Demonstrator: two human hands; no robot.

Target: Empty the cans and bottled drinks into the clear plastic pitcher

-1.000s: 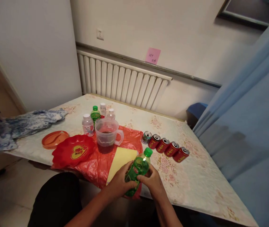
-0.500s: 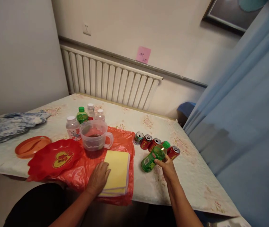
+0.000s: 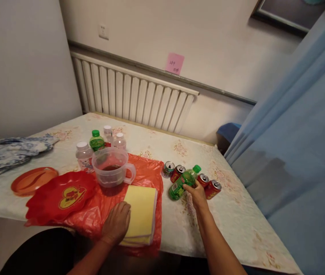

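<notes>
My right hand (image 3: 195, 193) grips a green plastic bottle (image 3: 177, 189) with a green cap. The bottle tilts, its cap end up and to the right, in front of the row of cans; I cannot tell whether its base touches the table. Behind it stand several drink cans, among them a green-and-white can (image 3: 168, 169) at the left end and a red can (image 3: 213, 189) at the right end. My left hand (image 3: 117, 222) lies over the left edge of a stack of yellow sheets (image 3: 141, 212), fingers stretched out and holding nothing.
A clear measuring jug (image 3: 111, 172) with dark liquid stands on a red plastic bag (image 3: 145, 173). To its left are a red scalloped plate (image 3: 44, 200) and an orange dish (image 3: 33, 181). Several bottles, one green-capped (image 3: 97, 141), stand behind the jug. Patterned cloth (image 3: 10, 152) lies far left.
My right hand has moved the green bottle slightly up and to the left, closer to the cans. My left hand stays on the yellow sheets. The view has shifted a little.
</notes>
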